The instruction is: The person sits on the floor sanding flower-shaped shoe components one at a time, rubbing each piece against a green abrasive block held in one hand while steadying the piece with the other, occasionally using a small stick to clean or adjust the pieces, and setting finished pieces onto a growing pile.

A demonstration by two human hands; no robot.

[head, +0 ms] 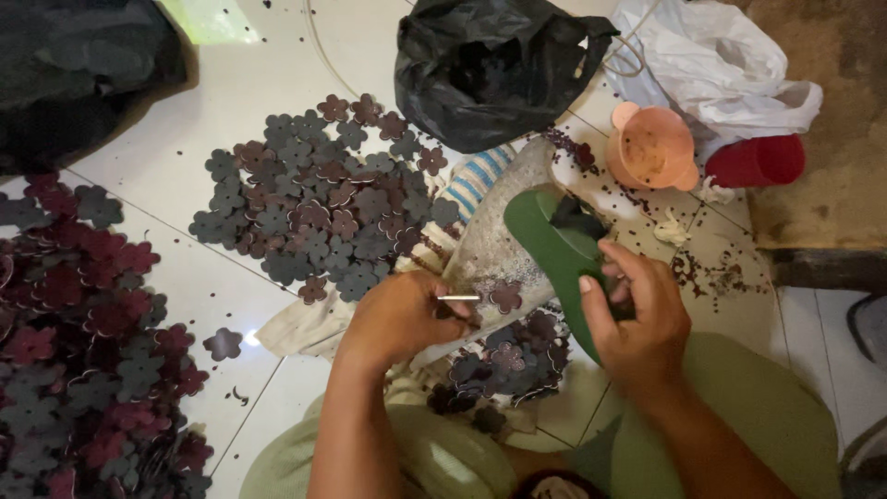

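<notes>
Head view, left hand [399,319] curled, fingers pinching thin metal punch [458,298] just beside flower cutout [505,297], right hand [637,319] gripping green sandal [550,242], fingers wrapped around its edge.

left hand [399,319]: fingers curled shut, pinching | right hand [637,314]: closed in a grip | forearms bare

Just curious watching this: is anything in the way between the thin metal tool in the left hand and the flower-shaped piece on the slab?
Nothing visible. The left hand holds the metal tool beside the flower piece, with only bare slab between.
</notes>
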